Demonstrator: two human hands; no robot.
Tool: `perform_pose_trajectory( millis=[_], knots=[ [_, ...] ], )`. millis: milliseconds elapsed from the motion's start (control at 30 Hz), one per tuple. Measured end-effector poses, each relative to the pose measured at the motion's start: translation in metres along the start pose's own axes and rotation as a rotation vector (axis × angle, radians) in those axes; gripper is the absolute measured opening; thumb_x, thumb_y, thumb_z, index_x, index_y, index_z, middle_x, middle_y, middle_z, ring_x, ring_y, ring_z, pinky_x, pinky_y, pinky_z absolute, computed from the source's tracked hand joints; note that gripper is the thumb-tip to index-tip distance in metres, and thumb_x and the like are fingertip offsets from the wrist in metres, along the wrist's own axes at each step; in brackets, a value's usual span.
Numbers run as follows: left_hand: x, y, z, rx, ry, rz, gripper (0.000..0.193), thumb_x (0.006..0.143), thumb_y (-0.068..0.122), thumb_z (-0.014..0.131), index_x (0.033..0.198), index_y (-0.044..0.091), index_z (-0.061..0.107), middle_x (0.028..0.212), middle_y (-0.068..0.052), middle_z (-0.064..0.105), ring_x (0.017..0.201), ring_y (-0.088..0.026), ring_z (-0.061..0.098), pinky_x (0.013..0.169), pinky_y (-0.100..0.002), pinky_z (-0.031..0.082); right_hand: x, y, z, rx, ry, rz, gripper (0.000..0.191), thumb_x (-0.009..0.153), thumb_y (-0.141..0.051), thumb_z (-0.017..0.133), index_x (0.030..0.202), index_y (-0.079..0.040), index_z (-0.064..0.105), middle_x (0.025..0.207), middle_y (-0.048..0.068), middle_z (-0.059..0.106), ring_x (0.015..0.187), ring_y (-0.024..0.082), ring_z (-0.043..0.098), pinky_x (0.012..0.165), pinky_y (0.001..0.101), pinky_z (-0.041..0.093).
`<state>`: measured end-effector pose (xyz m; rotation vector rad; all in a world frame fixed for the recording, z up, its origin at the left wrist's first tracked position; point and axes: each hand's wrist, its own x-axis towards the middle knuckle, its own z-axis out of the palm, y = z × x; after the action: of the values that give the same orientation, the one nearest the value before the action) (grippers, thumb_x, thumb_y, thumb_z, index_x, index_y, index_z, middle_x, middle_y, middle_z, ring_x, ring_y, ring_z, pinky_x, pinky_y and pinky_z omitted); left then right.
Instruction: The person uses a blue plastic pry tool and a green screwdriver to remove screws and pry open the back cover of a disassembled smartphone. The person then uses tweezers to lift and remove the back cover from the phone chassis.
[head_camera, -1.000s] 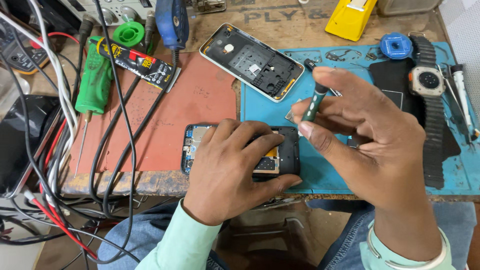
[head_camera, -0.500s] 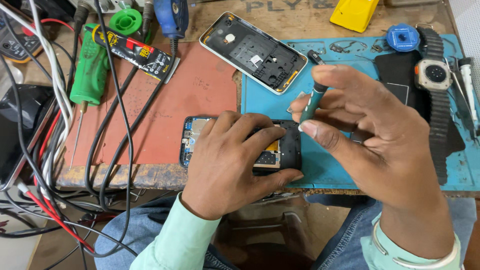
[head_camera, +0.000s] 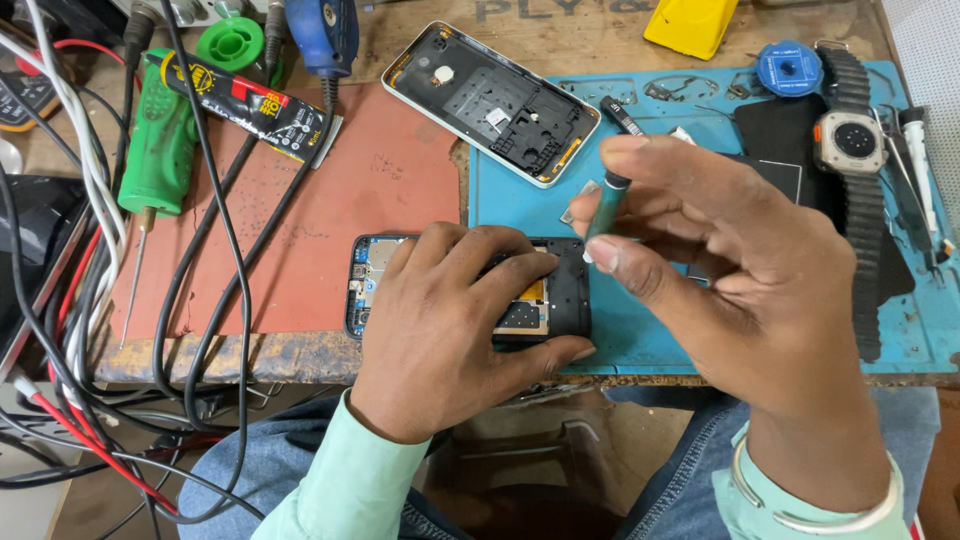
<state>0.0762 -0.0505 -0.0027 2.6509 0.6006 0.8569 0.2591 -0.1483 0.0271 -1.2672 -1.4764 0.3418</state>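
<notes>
Field note, head view. Landmark: the opened phone (head_camera: 465, 290) lying flat across the seam between the red mat (head_camera: 300, 230) and the blue mat (head_camera: 640, 330), at the near edge of the bench.

Left hand (head_camera: 455, 330) lies on top of the phone, fingers spread and pressed flat over its exposed insides, thumb hooked round the near edge. Same hold as half a second ago; the phone has not shifted.

Right hand (head_camera: 720, 270) is what changed. It has drifted slightly right of and above the phone, and the screwdriver (head_camera: 610, 185) it pinches between thumb and forefinger now stands more tilted, its dark cap pointing away from me. I think the tip hangs just off the phone's right edge, clear of the board, but the fingers hide it, so I cannot be sure.

My reading: the driver is lifted off, between screws, with the phone pinned.

Beyond the phone: a detached back shell (head_camera: 490, 100). Far right of it: a smartwatch (head_camera: 850, 140). Far left: a green tool (head_camera: 160, 150) and cables.
</notes>
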Motion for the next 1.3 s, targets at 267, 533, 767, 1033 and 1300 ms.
perform_pose_trajectory(
  millis=[267,533,767,1033,1300],
  knots=[
    [0.001,0.001,-0.001,0.013,0.002,0.010,0.059,0.072,0.052,0.086,0.114,0.011,0.075,0.115,-0.003,0.068,0.101,-0.028,0.060,0.082,-0.043,0.047,0.001,0.011,0.011,-0.141,0.079,-0.062,0.063,0.091,-0.002,0.086,0.141,-0.004,0.048,0.121,0.012,0.067,0.090,0.012,0.065,0.077,0.0209,0.054],
    [0.000,0.001,-0.001,0.003,0.000,0.000,0.060,0.072,0.052,0.086,0.113,0.011,0.075,0.115,-0.003,0.069,0.100,-0.027,0.060,0.082,-0.042,0.048,-0.002,0.006,0.008,-0.027,0.116,0.001,0.049,0.095,0.004,0.079,0.137,-0.001,0.054,0.123,0.014,0.069,0.096,0.012,0.071,0.085,0.0242,0.062],
    [0.000,0.002,-0.002,0.007,0.000,-0.004,0.059,0.072,0.053,0.086,0.113,0.011,0.075,0.114,-0.003,0.069,0.099,-0.027,0.060,0.082,-0.042,0.048,0.003,0.003,0.008,-0.052,-0.002,-0.039,0.046,0.101,0.006,0.062,0.144,-0.003,0.047,0.122,0.011,0.068,0.107,0.015,0.070,0.091,0.0286,0.061],
    [0.001,0.001,-0.002,0.020,-0.003,0.006,0.060,0.072,0.053,0.086,0.113,0.011,0.074,0.114,-0.003,0.069,0.099,-0.027,0.060,0.081,-0.043,0.047,-0.002,0.013,0.004,-0.083,0.049,-0.075,0.063,0.089,-0.004,0.079,0.142,-0.008,0.045,0.121,0.005,0.061,0.097,0.009,0.061,0.082,0.0243,0.053],
    [0.000,0.002,-0.002,0.007,0.003,0.008,0.060,0.072,0.053,0.085,0.114,0.011,0.074,0.115,-0.002,0.068,0.100,-0.027,0.059,0.082,-0.042,0.047,-0.001,0.009,0.009,-0.012,0.096,-0.009,0.051,0.094,0.001,0.079,0.137,-0.004,0.052,0.123,0.010,0.065,0.096,0.011,0.067,0.081,0.0243,0.061]
  ],
)
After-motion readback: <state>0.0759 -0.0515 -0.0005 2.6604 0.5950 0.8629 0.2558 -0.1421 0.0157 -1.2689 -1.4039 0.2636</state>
